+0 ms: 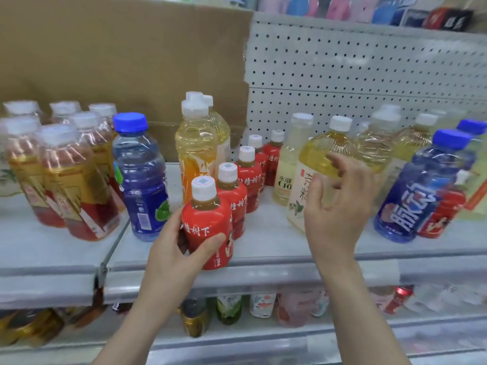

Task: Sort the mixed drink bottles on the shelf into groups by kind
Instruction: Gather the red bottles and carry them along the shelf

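My left hand grips a small red-labelled bottle with a white cap at the shelf's front edge. Behind it a row of the same red bottles runs toward the back. My right hand hovers with spread fingers, holding nothing, in front of a tall yellow tea bottle with a white label. A pale C100 bottle stands just left of that one. Blue bottles stand at the left and right.
Gold-and-red tea bottles crowd the left shelf section. Two tall yellow bottles stand behind the red row. More yellow bottles line the pegboard at right. Cardboard backs the left. A lower shelf holds other drinks.
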